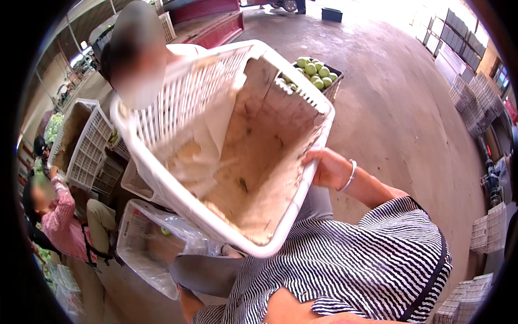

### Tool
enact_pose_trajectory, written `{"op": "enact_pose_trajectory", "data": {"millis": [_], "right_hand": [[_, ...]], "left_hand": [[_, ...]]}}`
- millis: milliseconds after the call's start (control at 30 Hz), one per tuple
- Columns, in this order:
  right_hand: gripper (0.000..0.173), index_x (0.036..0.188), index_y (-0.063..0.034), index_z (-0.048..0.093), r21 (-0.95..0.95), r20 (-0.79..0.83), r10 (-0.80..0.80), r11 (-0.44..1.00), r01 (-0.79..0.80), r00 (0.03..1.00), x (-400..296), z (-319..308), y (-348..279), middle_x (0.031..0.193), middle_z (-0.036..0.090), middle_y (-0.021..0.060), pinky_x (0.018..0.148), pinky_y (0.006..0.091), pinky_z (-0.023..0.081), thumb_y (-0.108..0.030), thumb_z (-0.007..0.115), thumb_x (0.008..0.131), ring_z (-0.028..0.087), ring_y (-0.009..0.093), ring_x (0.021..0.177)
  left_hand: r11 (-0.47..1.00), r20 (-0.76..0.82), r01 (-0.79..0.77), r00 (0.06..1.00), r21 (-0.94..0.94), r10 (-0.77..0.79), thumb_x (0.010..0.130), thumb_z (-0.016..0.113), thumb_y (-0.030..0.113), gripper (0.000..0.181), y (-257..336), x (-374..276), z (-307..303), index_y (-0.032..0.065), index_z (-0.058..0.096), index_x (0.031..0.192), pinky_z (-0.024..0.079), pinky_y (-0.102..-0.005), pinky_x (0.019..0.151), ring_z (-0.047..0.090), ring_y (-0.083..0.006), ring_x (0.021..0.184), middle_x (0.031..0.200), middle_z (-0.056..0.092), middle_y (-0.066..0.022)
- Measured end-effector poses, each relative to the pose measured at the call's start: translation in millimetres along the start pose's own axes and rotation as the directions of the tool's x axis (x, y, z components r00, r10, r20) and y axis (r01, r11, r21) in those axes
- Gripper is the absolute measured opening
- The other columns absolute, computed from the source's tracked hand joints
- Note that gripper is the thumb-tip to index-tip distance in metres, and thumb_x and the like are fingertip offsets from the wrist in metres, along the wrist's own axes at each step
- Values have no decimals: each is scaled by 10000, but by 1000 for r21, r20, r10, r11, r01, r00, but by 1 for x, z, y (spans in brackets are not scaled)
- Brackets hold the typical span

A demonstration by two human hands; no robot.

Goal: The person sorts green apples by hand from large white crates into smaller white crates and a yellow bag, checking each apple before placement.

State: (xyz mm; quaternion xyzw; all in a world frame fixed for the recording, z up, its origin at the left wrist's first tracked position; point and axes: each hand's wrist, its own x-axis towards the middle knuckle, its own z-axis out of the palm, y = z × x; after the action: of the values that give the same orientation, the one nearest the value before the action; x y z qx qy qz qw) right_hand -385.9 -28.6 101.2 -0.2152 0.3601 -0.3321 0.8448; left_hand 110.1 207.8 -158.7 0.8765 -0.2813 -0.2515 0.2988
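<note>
My right hand (330, 168) is shut on the near right rim of a large white plastic crate (297, 184). The crate is tilted, its mouth facing me, and it has a stained brown-and-white lining with a few leaf scraps on it. On the left my forearm (190, 303) shows, but the hand is hidden behind my knee. Below and left of the raised crate stands another white crate (133, 243), lined with clear plastic film, with a green round fruit (165, 231) inside.
A person (178, 52) is just beyond the raised crate. Another in a pink striped shirt (60, 218) sits at the left by an upright white crate (91, 150). Green round fruits (317, 73) fill a dark crate beyond. Stacked crates (473, 101) line the right side.
</note>
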Motion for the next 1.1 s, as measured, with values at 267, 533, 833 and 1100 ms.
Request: {"op": "enact_pose_trajectory", "data": {"millis": [267, 533, 833, 1100], "right_hand": [[43, 840, -97, 619, -61, -194, -420, 907, 417, 886, -37, -63, -58, 723, 647, 51, 686, 352, 567, -119, 598, 870, 648, 194, 679], [198, 946, 122, 549, 120, -408, -504, 797, 592, 761, -17, -202, -92, 1035, 617, 254, 895, 446, 602, -67, 524, 892, 601, 441, 1063], [361, 1033, 39, 577, 88, -723, -359, 800, 594, 591, 4, -429, -73, 1101, 575, 231, 608, 374, 626, -269, 550, 847, 571, 424, 987], [272, 925, -33, 561, 113, -975, -31, 785, 609, 221, 45, -543, -31, 968, 578, 195, 603, 423, 625, -261, 606, 783, 585, 358, 845]], "left_hand": [[997, 44, -46, 998, 67, 43, 933, 565, 276, 355, 32, 2, 9, 6, 627, 1154, 494, -437, 831, 655, -337, 959, 1076, 675, -207], [996, 73, -36, 997, 84, 30, 940, 563, 292, 377, 47, 18, 16, 13, 618, 1187, 496, -422, 844, 652, -317, 981, 1098, 672, -195], [994, 119, -35, 993, 106, 22, 948, 559, 311, 403, 80, 43, 29, 21, 608, 1225, 499, -406, 860, 650, -294, 1006, 1121, 669, -182], [979, 156, 73, 982, 192, -104, 956, 557, 327, 427, 124, 58, 16, 29, 599, 1258, 501, -391, 874, 647, -273, 1028, 1143, 666, -170]]}}
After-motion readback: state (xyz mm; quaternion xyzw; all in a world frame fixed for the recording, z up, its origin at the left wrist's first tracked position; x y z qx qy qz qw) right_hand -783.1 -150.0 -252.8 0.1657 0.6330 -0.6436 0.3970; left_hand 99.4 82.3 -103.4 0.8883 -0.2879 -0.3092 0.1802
